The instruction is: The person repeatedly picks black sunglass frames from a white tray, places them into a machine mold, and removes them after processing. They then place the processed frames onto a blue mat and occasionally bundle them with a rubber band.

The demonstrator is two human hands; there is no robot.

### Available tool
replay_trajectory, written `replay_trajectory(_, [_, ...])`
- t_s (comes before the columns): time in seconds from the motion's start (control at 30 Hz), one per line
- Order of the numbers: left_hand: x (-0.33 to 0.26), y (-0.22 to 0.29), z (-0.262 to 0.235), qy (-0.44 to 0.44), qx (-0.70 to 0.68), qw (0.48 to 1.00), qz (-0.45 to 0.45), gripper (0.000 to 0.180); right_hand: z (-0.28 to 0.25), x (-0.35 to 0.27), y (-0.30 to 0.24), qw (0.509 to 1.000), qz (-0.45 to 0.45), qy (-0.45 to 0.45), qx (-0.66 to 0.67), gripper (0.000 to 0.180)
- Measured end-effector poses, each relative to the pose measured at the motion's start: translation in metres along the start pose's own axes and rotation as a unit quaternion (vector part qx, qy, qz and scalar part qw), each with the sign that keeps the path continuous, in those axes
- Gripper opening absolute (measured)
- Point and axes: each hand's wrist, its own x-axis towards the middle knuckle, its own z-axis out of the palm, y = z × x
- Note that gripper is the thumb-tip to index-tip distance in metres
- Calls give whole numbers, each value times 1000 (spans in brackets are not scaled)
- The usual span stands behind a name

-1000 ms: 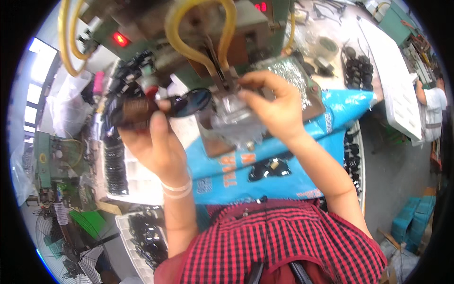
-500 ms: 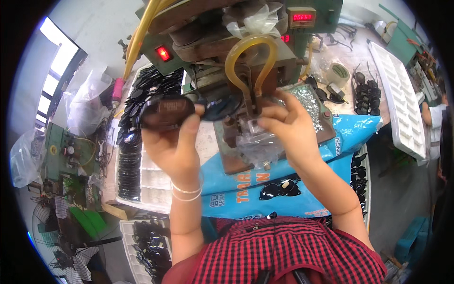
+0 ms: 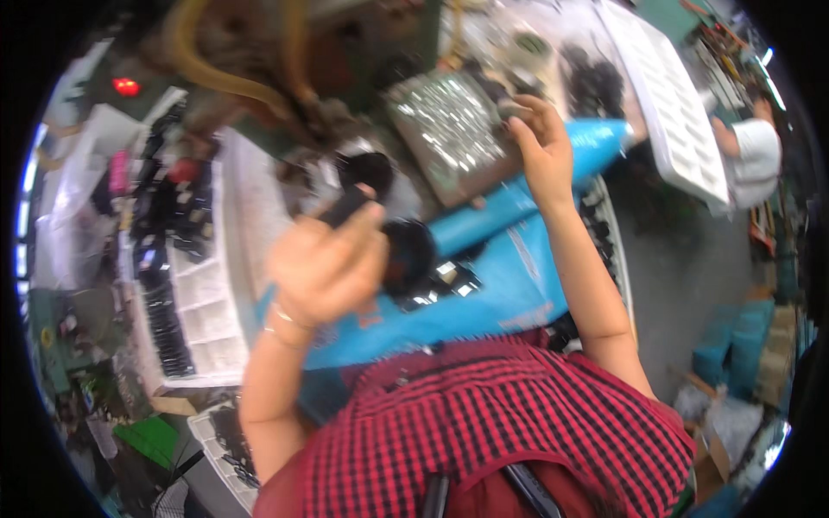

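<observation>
My left hand (image 3: 332, 263) grips a pair of black sunglasses (image 3: 408, 250) with large dark lenses, smeared by motion. It is held above a blue plastic sheet (image 3: 518, 259), in front of the machine. My right hand (image 3: 546, 160) is raised at the right edge of a flat metal tray (image 3: 447, 192) filled with small shiny silver pieces (image 3: 458, 125). Its thumb and forefinger are bent toward each other; what is between them is too small to make out. Another pair of black sunglasses (image 3: 445, 281) lies on the blue sheet.
A blurred machine with a yellow hose (image 3: 211, 65) stands ahead. At left, a white compartment tray (image 3: 203, 298) holds several stacked dark glasses (image 3: 155, 285). A second white tray (image 3: 673, 112) is at the right, near a co-worker (image 3: 753, 155). Boxes (image 3: 734, 350) stand on the floor.
My view has swung right. The left hand has brought the sunglasses down and nearer, over the blue sheet. My right hand has left the machine and moved to the tray of silver pieces.
</observation>
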Motion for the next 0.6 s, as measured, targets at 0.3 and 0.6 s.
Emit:
replay_trajectory(0.3, [-10,-5,10,36,-14,999,-4,21,-65,-112,65,786,135,-199,-570,30])
replay_trajectory(0.6, [-22,19,6,44,-49,991,-113,24,-40,-108,121,837,5,-202,-508,42])
